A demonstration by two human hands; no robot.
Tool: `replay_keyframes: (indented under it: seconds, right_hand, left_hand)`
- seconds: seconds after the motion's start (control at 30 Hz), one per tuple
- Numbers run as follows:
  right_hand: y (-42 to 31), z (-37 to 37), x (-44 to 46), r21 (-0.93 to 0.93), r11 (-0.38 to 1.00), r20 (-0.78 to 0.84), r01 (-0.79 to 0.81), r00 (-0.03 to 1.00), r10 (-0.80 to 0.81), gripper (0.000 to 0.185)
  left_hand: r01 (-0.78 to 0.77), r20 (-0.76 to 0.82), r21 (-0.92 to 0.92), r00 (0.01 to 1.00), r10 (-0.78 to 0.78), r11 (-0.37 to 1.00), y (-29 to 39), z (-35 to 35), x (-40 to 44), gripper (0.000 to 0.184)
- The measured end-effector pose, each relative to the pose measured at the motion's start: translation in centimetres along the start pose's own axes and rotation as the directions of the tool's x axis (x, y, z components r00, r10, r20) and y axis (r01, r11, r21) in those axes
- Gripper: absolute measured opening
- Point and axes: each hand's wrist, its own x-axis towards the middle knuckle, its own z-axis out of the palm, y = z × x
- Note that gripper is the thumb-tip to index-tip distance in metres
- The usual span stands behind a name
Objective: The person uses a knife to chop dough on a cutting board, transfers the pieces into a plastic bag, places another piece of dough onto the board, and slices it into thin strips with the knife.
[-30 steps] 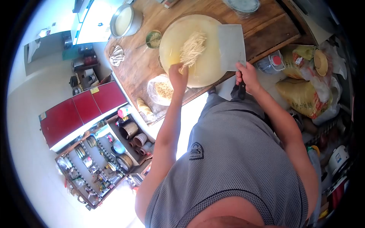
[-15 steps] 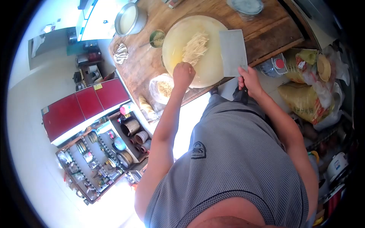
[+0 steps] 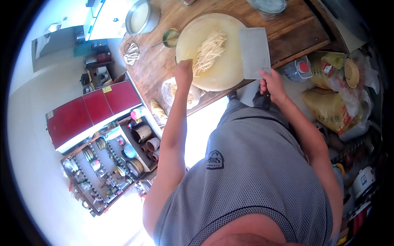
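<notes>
A wide-bladed cleaver (image 3: 255,53) is held flat by its handle in my right hand (image 3: 272,87), the blade over the right edge of a round cutting board (image 3: 232,69). On the board lies a heap of pale thin shreds (image 3: 211,50), their kind unclear. My left hand (image 3: 184,74) is at the board's left edge, fingers closed together and pointing away from me; what they hold, if anything, is hidden. Beneath my left forearm sits a plastic-lined bowl (image 3: 198,96) of yellowish shredded food, partly covered by the arm.
The board rests on a wooden table (image 3: 287,24). Beyond my left hand stand a small green bowl (image 3: 170,37), a crumpled cloth (image 3: 131,54) and a metal pot (image 3: 142,17) of whitish contents. A covered dish (image 3: 269,5) is at the far right. Sacks (image 3: 328,107) and a plastic jug (image 3: 303,68) stand right.
My left hand has moved left, off the heap of shreds to the board's edge. The cleaver stays in my right hand, with little change beyond a slight shift of the view.
</notes>
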Motion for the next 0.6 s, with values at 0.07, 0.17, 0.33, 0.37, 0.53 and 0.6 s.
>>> replay_keyframes:
  seconds: [0.07, 0.17, 0.33, 0.37, 0.53, 0.6]
  right_hand:
    - [0.3, -0.2, 0.4, 0.013, 1.0, 0.016, -0.009, 1.0, 0.009, 0.021]
    - [0.8, -0.5, 0.6, 0.019, 1.0, 0.027, -0.023, 0.999, 0.023, 0.022]
    - [0.9, -0.4, 0.5, -0.002, 0.999, 0.034, -0.033, 0.999, 0.033, 0.022]
    - [1.0, -0.4, 0.6, -0.026, 0.999, 0.029, -0.027, 0.999, 0.027, 0.022]
    - [1.1, -0.1, 0.2, -0.059, 0.998, 0.014, -0.024, 1.0, 0.025, 0.021]
    - [1.1, 0.0, -0.1, -0.038, 0.999, 0.019, -0.026, 0.999, 0.026, 0.021]
  left_hand:
    - [0.033, 0.046, 0.033, 0.998, -0.035, 0.999, -1.5, -0.5, -1.5, 0.023]
    - [0.071, 0.184, 0.085, 0.979, -0.085, 0.994, -1.4, -0.4, -3.3, 0.059]
    - [0.005, 0.194, 0.227, 0.98, -0.05, 0.974, 1.1, 0.2, -3.2, 0.053]
    - [0.028, 0.178, 0.213, 0.982, -0.067, 0.977, 0.1, 0.9, -3.1, 0.045]
    - [0.067, 0.128, 0.216, 0.987, -0.097, 0.974, -0.2, 1.9, -1.6, 0.025]
    - [0.129, 0.219, 0.341, 0.952, -0.213, 0.931, 0.1, 1.8, -0.7, 0.023]
